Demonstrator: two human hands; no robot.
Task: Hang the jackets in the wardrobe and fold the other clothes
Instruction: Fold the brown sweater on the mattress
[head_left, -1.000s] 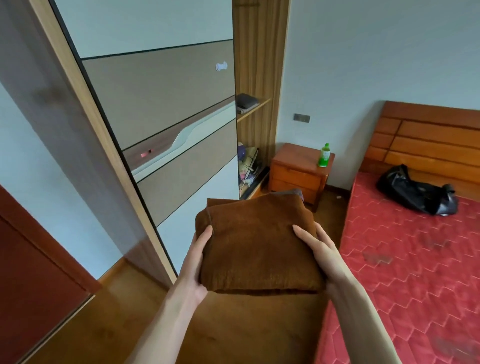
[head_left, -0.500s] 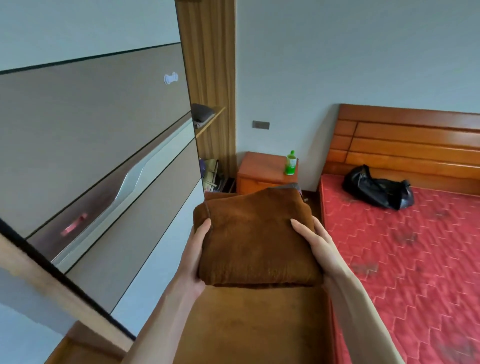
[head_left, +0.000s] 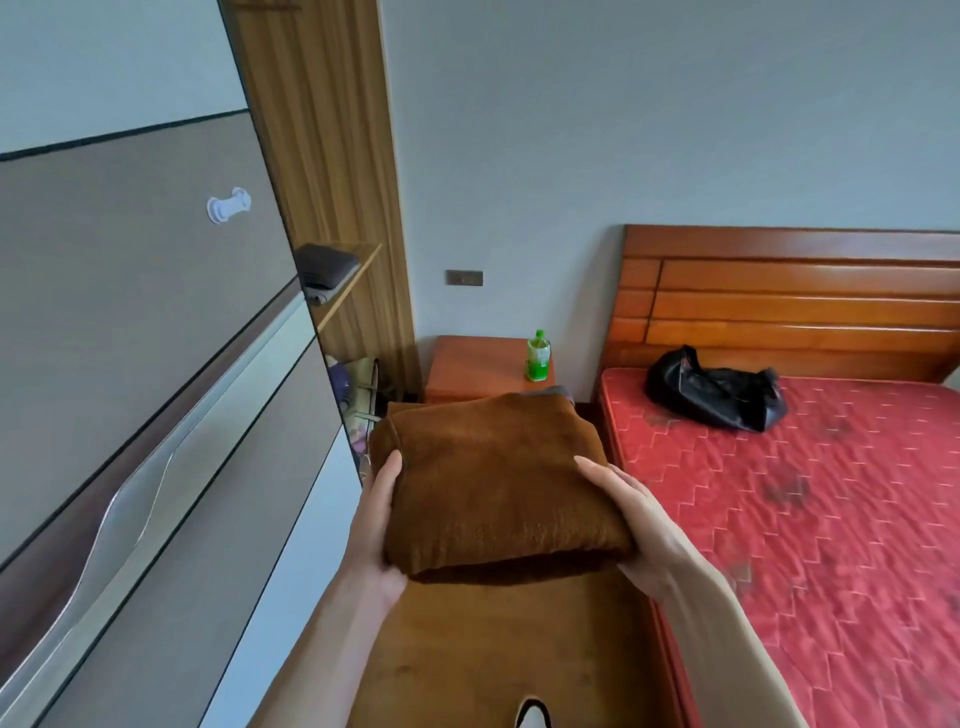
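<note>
We see two bare hands carrying one folded brown garment (head_left: 498, 488) out in front, above a wooden floor (head_left: 519, 649). The left hand (head_left: 376, 525) grips the garment's left edge, its thumb lying flat along the top and its fingers hidden underneath. The right hand (head_left: 631, 519) holds the right edge in the same way, thumb on top pointing forward, fingers tucked below the cloth. The garment is thick and fuzzy, folded into a rough square of several layers, with a sliver of grey fabric showing at its far edge.

To the left stands one wardrobe (head_left: 156, 389) with a sliding door in grey and pale panels. One small white handle (head_left: 228, 205) is fixed on the door. Past the door's edge we see an open section with one wooden shelf (head_left: 348, 280), and on it one small stack of dark folded clothes (head_left: 324, 270). Below the shelf, a jumble of mixed items (head_left: 353, 400) fills the lower compartment; we cannot count them.

Ahead, against the grey wall, sits one orange wooden nightstand (head_left: 478, 369) with one green bottle (head_left: 538, 357) standing upright near its right edge. One dark wall plate (head_left: 464, 278) is on the wall above.

To the right is one bed with a wooden headboard (head_left: 789, 296) and a red quilted mattress (head_left: 805, 519). One black bag (head_left: 714, 389) lies slumped on the mattress near the headboard.
</note>
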